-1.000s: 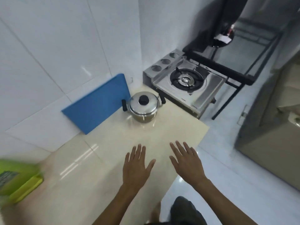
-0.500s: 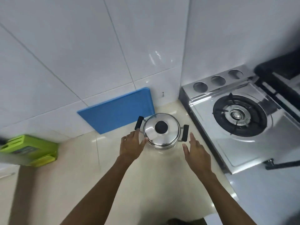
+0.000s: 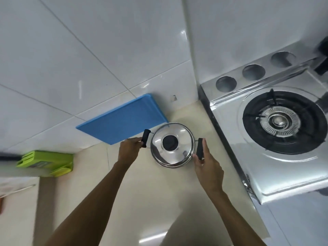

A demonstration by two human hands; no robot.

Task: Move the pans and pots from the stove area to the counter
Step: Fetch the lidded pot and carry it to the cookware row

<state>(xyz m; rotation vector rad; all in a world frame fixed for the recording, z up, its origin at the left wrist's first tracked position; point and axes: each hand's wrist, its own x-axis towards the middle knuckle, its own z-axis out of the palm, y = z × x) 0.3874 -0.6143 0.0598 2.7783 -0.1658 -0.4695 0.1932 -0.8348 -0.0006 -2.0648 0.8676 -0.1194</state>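
Note:
A small steel pot (image 3: 171,157) with a shiny lid and a black knob stands on the beige counter (image 3: 142,201), just left of the steel gas stove (image 3: 276,157). My left hand (image 3: 129,151) is closed around the pot's black left handle. My right hand (image 3: 207,166) grips the black right handle, thumb along its outer side. The stove's burner (image 3: 282,121) is bare.
A blue cutting board (image 3: 122,119) leans on the tiled wall right behind the pot. A green knife block (image 3: 46,162) lies at the left of the counter. The stove's raised edge runs close to the pot's right side.
My hands have gone from hovering beside the pot to closing on its two handles. The camera has moved in closer over the pot and stove.

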